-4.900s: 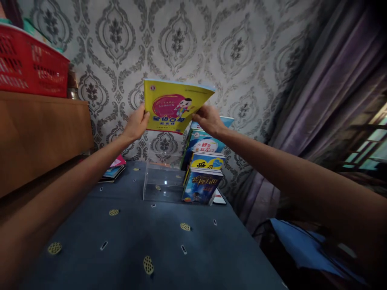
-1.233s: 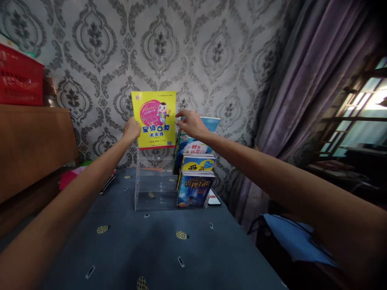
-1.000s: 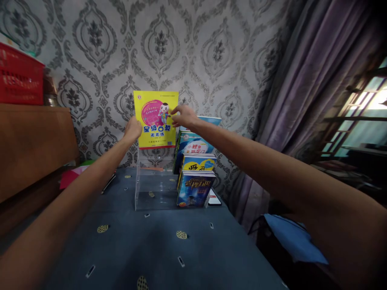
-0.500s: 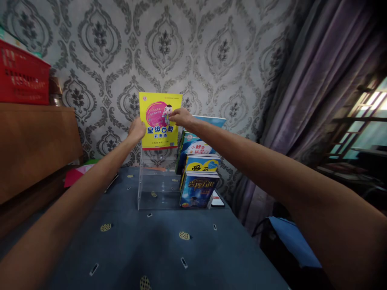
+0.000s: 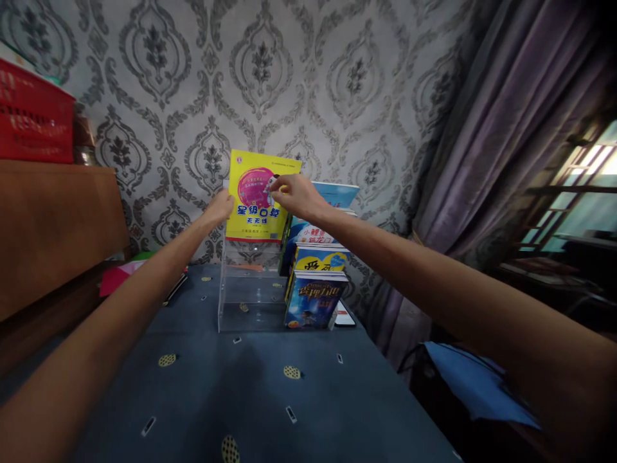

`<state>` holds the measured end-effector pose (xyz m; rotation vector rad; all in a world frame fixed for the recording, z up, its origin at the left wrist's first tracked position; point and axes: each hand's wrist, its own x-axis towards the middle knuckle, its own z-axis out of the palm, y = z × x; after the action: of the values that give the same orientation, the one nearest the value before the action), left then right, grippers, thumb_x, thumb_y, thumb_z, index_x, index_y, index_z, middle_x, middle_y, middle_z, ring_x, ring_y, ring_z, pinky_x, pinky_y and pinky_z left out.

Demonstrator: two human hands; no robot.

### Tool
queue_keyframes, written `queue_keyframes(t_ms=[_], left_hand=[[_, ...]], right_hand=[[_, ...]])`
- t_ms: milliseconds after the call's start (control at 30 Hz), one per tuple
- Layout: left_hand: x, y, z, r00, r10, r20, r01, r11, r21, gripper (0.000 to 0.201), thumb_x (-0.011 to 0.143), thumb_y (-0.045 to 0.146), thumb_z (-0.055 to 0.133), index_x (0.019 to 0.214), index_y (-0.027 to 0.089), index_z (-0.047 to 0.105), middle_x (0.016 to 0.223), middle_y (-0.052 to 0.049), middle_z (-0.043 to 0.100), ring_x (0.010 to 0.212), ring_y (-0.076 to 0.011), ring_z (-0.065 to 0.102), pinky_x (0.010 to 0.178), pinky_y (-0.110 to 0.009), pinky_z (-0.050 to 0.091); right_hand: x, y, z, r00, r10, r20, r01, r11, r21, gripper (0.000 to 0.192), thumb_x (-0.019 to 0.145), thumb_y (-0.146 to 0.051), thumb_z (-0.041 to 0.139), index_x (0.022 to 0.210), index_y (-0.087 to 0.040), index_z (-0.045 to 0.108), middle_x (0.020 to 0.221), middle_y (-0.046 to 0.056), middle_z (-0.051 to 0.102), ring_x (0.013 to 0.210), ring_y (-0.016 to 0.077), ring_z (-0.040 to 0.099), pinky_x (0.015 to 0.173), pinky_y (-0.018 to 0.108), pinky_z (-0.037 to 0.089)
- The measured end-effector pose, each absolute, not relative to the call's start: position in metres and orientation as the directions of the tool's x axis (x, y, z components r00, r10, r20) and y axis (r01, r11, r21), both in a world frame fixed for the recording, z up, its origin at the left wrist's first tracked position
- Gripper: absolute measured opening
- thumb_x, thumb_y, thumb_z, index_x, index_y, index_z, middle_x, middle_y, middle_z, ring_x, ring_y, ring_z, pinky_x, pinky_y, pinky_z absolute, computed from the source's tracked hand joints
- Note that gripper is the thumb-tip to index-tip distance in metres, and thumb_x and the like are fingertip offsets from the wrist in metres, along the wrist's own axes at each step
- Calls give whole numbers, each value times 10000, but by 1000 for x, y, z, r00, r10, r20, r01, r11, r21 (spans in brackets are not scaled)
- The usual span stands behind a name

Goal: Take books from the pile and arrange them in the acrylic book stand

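A yellow children's book (image 5: 255, 206) with a pink circle on its cover stands upright at the top back tier of a clear acrylic stepped rack (image 5: 248, 299). My left hand (image 5: 218, 209) grips its left edge. My right hand (image 5: 296, 193) pinches its right side near the cover picture. The rack's right half holds three books in rising tiers: a dark blue one (image 5: 313, 302) in front, a yellow and blue one (image 5: 321, 258) behind, a blue and white one (image 5: 313, 231) higher up.
The rack stands on a blue patterned tablecloth (image 5: 250, 399) against a damask wallpapered wall. A wooden cabinet (image 5: 53, 225) with a red basket (image 5: 29, 119) is at left, with flat books (image 5: 120, 280) beside it. Purple curtains (image 5: 501, 128) hang at right; a phone (image 5: 344, 317) lies by the rack.
The yellow book went from tilted and held high to upright at the rack's top tier. My right hand shifted from its right edge onto the cover.
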<state>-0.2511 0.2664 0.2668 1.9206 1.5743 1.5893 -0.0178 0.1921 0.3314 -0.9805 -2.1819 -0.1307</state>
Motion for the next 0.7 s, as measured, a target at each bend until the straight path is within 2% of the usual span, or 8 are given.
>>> queue_keyframes(t_ms=[167, 233, 333, 467, 700], left_hand=[[-255, 262, 253, -106, 863, 494, 506, -381, 774, 192, 864, 229, 513, 992, 150, 631, 811, -42, 691, 693, -166, 634, 603, -244, 523], [-256, 260, 245, -96, 874, 475, 473, -380, 795, 196, 871, 238, 510, 995, 150, 633, 812, -36, 691, 685, -158, 632, 586, -233, 510], [-259, 259, 239, -106, 873, 476, 430, -391, 813, 200, 870, 274, 536, 1004, 157, 626, 833, -33, 691, 707, -160, 635, 587, -232, 507], [-263, 261, 234, -116, 863, 491, 395, -414, 820, 203, 847, 298, 561, 988, 160, 608, 819, -23, 674, 719, -155, 629, 589, -222, 502], [-265, 261, 228, -111, 841, 529, 407, -447, 796, 245, 839, 294, 534, 1017, 150, 621, 865, -46, 690, 778, -191, 641, 604, -256, 517]], right_hand=[[0, 172, 281, -565, 513, 646, 628, 776, -67, 194, 886, -126, 571, 1002, -141, 726, 1121, 122, 693, 1101, 246, 626, 979, 398, 497], [6, 159, 256, -589, 527, 613, 618, 782, -78, 178, 904, -134, 566, 995, -136, 720, 1296, 159, 619, 1136, 246, 630, 946, 379, 522], [14, 143, 222, -659, 527, 536, 574, 813, -93, 191, 920, -131, 544, 1029, -132, 700, 1395, 179, 558, 1077, 238, 669, 876, 368, 557], [22, 135, 186, -707, 517, 483, 530, 839, -122, 178, 924, -132, 554, 1053, -133, 679, 1397, 190, 565, 1242, 274, 610, 940, 397, 550], [34, 138, 149, -714, 569, 407, 526, 820, -224, 190, 916, -146, 578, 1071, -160, 687, 1408, 179, 578, 1315, 278, 581, 1019, 408, 522]])
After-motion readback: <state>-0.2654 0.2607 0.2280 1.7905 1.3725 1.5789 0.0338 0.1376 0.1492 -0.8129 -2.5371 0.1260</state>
